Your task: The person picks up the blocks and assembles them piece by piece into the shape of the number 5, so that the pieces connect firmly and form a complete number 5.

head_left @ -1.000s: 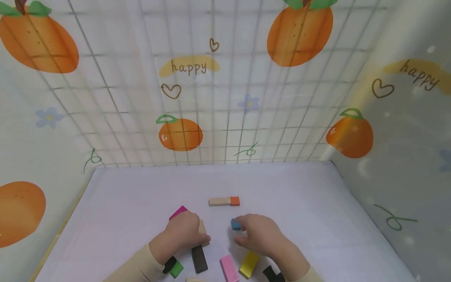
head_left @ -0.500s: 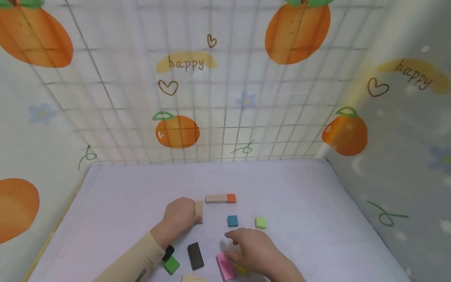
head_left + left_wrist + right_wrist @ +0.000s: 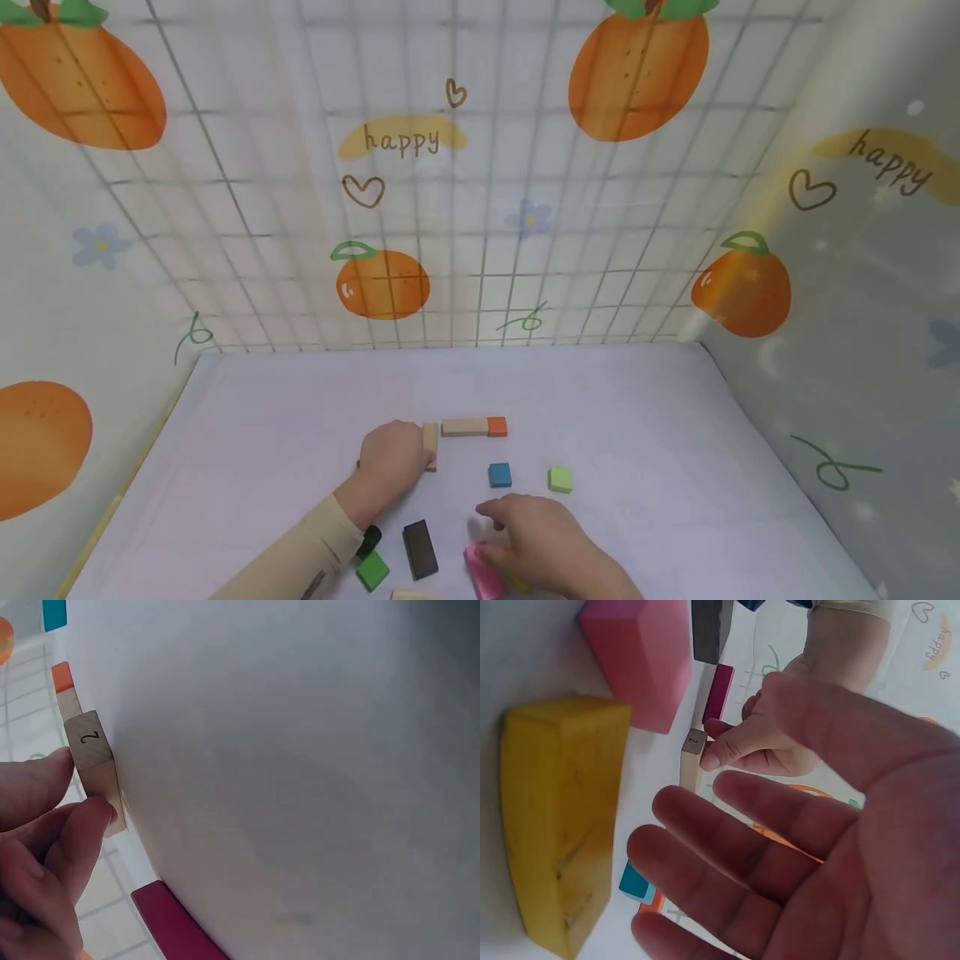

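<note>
My left hand (image 3: 393,457) pinches a plain wooden block (image 3: 431,437) between thumb and fingers. A figure like a 2 marks the block's end (image 3: 90,739) in the left wrist view. Just right of it lies another plain wooden block (image 3: 464,427), with an orange block (image 3: 497,427) against its far end. My right hand (image 3: 542,537) has its fingers extended and apart, holding nothing, over a pink block (image 3: 483,579) and a partly hidden yellow block (image 3: 562,817). A blue block (image 3: 500,475) lies ahead of its fingertips. A magenta block (image 3: 176,922) is near my left hand.
A lime block (image 3: 560,479) lies right of the blue one. Nearer me are a dark block (image 3: 420,550), a green block (image 3: 372,572) and a wooden block (image 3: 412,595) cut by the frame. Printed curtains (image 3: 450,208) stand around the white table (image 3: 622,392).
My left hand has moved forward with the wooden block, up beside the other wooden one. My right hand has drawn back from the blue block, and the lime block has come into view.
</note>
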Demonstrator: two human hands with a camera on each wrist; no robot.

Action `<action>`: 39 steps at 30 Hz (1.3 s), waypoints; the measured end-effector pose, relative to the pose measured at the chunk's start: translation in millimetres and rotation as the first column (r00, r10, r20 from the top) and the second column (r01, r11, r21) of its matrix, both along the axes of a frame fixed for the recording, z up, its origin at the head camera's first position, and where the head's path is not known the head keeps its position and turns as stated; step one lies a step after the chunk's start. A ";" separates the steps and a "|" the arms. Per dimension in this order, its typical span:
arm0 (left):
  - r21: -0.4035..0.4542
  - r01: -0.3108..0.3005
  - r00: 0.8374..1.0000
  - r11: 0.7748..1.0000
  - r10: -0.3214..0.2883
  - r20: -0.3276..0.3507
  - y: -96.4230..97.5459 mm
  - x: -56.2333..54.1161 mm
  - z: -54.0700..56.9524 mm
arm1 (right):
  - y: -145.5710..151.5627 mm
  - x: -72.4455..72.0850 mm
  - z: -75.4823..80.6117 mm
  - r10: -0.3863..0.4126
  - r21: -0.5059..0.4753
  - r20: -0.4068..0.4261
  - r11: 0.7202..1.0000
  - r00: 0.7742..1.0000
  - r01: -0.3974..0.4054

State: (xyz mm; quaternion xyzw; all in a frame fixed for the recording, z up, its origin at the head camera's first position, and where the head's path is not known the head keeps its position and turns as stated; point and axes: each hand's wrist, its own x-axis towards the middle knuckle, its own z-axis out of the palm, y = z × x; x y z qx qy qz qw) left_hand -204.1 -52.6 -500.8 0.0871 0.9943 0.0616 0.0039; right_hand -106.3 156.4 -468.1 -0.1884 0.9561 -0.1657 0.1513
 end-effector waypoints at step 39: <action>0.092 -0.014 0.999 0.996 0.010 0.039 2.0 -4.8 -2.2 | -1.1 -0.8 -3.0 0.005 0.015 0.044 1.000 0.999 -0.005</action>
